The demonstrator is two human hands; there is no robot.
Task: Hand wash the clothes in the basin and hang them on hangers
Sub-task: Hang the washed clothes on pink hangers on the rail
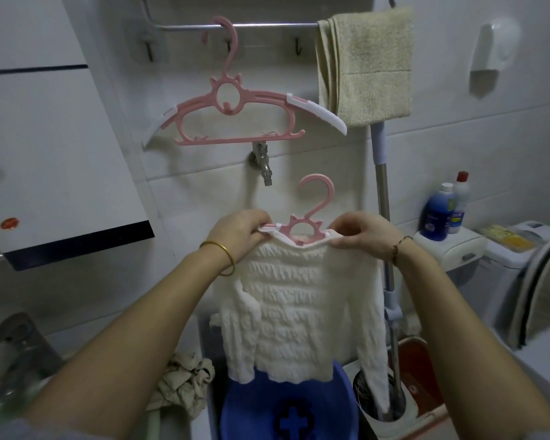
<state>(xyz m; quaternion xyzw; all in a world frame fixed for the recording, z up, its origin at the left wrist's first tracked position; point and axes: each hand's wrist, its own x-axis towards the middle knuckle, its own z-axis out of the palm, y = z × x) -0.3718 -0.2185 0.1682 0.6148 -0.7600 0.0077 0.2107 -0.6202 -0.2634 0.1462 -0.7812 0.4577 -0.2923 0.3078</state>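
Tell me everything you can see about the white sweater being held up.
The white sweater is a small knit with a puffy, ribbed texture and long sleeves hanging down. Its neckline sits over a pink hanger, whose hook stands above it. The left hand and right hand pinch the shoulders at either side. It hangs upright before the tiled wall, its hem above a blue basin.

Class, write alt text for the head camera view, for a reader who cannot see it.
Two bare hands, left and right, pinch the shoulders of a small white textured knit sweater on a pink plastic hanger, above a blue plastic basin. Behind, an empty pink-and-white hanger and a beige towel hang on a metal wall rail.
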